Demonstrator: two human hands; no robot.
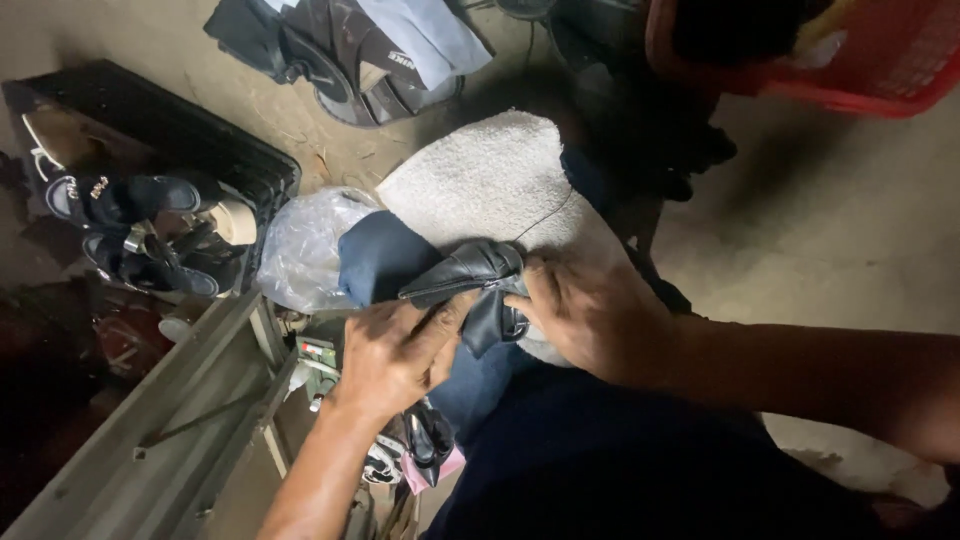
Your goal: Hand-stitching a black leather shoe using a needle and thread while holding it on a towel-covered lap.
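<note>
Black sandals (130,235) piled far left, clear plastic bag (300,250) beside. Left hand (395,355) and right hand (590,315) both clamped on black leather shoe piece (475,290) over white towel (490,180) on lap. Likely slip risk: thread (545,218) taut, could snap or tug leather askew.

We see a crumpled clear plastic bag (300,248) on the floor just left of the knee; beyond it, at the top, a dark strap carries a small white label (400,58); at lower centre lies a small pink packet (432,472), partly hidden.
</note>
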